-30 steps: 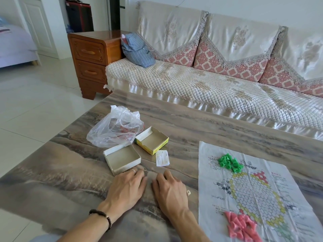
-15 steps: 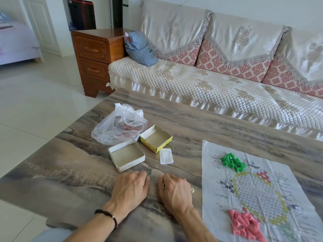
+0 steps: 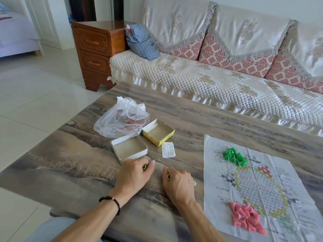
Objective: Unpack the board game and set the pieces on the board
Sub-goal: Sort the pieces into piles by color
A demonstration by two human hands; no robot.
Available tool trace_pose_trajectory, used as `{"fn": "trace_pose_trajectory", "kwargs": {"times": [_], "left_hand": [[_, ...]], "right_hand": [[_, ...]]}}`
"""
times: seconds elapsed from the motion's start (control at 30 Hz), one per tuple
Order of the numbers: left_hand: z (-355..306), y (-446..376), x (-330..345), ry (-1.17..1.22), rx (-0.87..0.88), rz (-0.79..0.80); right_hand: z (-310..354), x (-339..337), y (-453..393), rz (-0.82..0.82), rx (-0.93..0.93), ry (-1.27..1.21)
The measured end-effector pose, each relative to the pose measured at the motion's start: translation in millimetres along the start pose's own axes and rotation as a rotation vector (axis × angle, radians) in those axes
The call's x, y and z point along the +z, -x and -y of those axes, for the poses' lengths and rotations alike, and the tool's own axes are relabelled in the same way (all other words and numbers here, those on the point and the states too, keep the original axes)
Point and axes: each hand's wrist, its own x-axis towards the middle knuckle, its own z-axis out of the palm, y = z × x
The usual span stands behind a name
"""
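Left to right across the table [image 3: 218, 119]:

Bag [image 3: 120, 119], clear plastic, sat far left, crumpled, something red-printed inside. Two opened box halves just right of it: white tray [image 3: 129, 149] nearer the person, yellow one [image 3: 158, 131] behind, both looked empty. Small paper slip [image 3: 168, 149] beside them.

Left hand [image 3: 133, 173] was palm down on the table, just in front of the white tray. Fingers curled over a small yellowish piece [image 3: 144, 167]; looked like a pinch, though most of the piece was hidden. Right hand [image 3: 177, 180] sat close beside it, also knuckles up, fingers curled round a second yellowish piece [image 3: 168, 176]. One more small pale piece [image 3: 194, 183] lay loose on the table, touching or just off the right hand's outer edge. Could not tell what it was.

Board [image 3: 262, 182], a printed paper sheet, lay flat to the right of both hands, long axis running away from the person and slightly rightward. Green pieces [image 3: 235, 155] were heaped at its far end, pink pieces [image 3: 246, 218] at the near end. Yellow cells on the print ran round the hex field.

Key relation: board was to the right, so the right hand was the nearer one, a short sideways reach. The left would have to cross over the right or pass its piece on. My read: yellow pieces were being collected, none on the board yet.
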Motion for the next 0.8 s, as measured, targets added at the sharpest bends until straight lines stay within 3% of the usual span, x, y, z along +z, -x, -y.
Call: {"fn": "trace_pose_trajectory", "kwargs": {"times": [0.17, 0.27, 0.4, 0.8], "left_hand": [[8.4, -7.8, -19.1, 0.056, -0.117, -0.146], [21.7, -3.5, -24.3, -0.115, -0.096, -0.044], [25.0, 2.9, -13.0, -0.374, 0.065, 0.12], [18.7, 6.2, -3.0, -0.512, 0.228, 0.2]], "right_hand": [[0.1, 0.8, 1.2, 0.008, 0.022, -0.011], [0.3, -0.1, 1.5, 0.016, 0.021, -0.01], [2.4, -1.6, 1.2, 0.001, 0.02, -0.016], [1.1, -1.1, 5.3, 0.02, -0.072, 0.036]]}}
